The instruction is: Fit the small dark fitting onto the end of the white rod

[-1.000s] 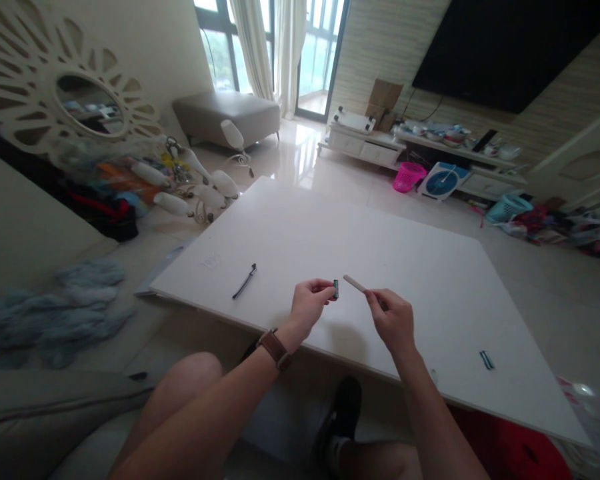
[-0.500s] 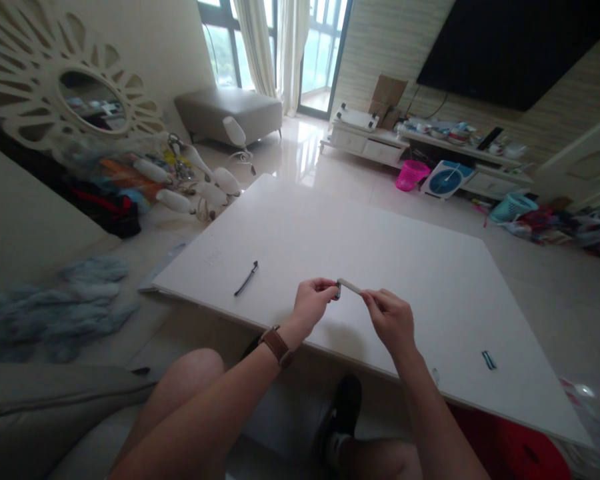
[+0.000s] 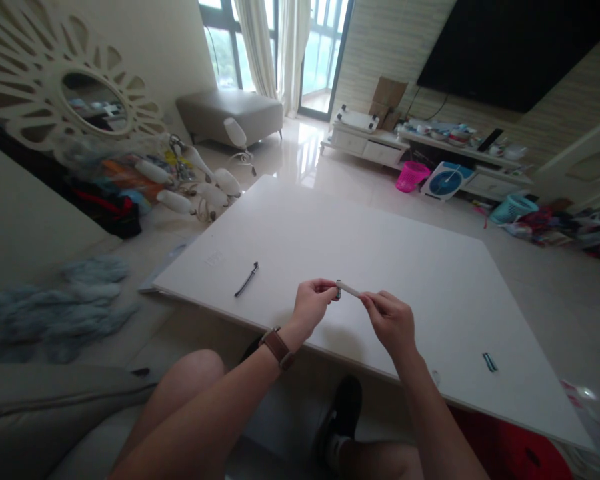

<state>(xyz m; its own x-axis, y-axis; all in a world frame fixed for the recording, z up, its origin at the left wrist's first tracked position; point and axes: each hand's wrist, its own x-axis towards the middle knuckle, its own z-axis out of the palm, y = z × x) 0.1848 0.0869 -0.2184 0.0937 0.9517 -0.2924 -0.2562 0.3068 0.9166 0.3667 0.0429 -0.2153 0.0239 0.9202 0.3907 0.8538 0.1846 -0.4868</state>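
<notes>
Above the white table [image 3: 370, 247], my left hand [image 3: 314, 303] pinches a small dark-rimmed piece [image 3: 339, 291] between thumb and fingers. My right hand [image 3: 389, 320] is closed on one end of a flat, pale grey strip [image 3: 349, 289]. The strip's other end meets the small piece at my left fingertips; whether the two are joined cannot be made out. A slim dark tool-like object with a pointed tip [image 3: 247, 279] lies on the table to the left. Far to the right lies a small dark green and white item [image 3: 490, 362].
A small clear object [image 3: 435, 377] lies by the table's near edge, beside my right forearm. Below that edge is a red round stool-like thing [image 3: 530, 453]. A white multi-armed lamp [image 3: 210, 193] stands past the left corner, and grey fluffy material [image 3: 95, 307] lies on the floor.
The grey strip's far end has tilted slightly down at the small piece. Both hands stay almost in place.
</notes>
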